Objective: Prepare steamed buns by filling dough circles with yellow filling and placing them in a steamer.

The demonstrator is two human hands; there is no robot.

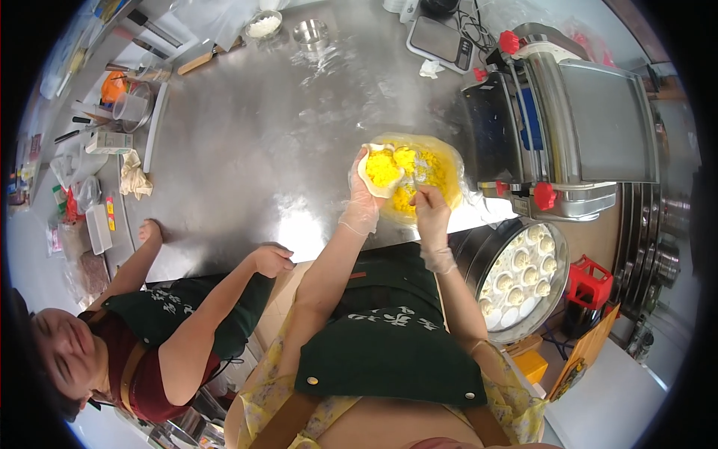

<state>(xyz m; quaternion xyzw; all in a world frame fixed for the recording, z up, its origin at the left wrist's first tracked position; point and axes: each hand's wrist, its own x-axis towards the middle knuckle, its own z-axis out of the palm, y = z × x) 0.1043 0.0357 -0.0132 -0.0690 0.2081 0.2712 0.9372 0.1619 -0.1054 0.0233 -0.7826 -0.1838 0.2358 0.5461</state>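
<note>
A dough-rolling machine (580,123) crowded the right, a round tray (550,315) of buns (516,297) stood near right, and a co-worker's hand (273,260) hung left. Your left hand (362,206), half-curled, cradled the filled dough wrapper (366,178) by the left edge of the filling bowl (455,163); your right hand (431,215) pinched a thin utensil (415,184) over its near side.

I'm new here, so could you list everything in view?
filled dough: one, white, centre
utensil: one, silvery, over bowl
filling bowl: one, yellowish, centre
buns: over ten, white, in tray
tray: one, silver, right
roller machine: one, silver, right
scale: one, grey, far right
small bowls: two, greyish, far edge
stool: one, red, right
table: one, silver, centre
clutter: many, mixed, left
colleague: one, green apron, left
apron: one, green, bottom
left hand: one, gloved, under dough
right hand: one, gloved, on utensil
</note>
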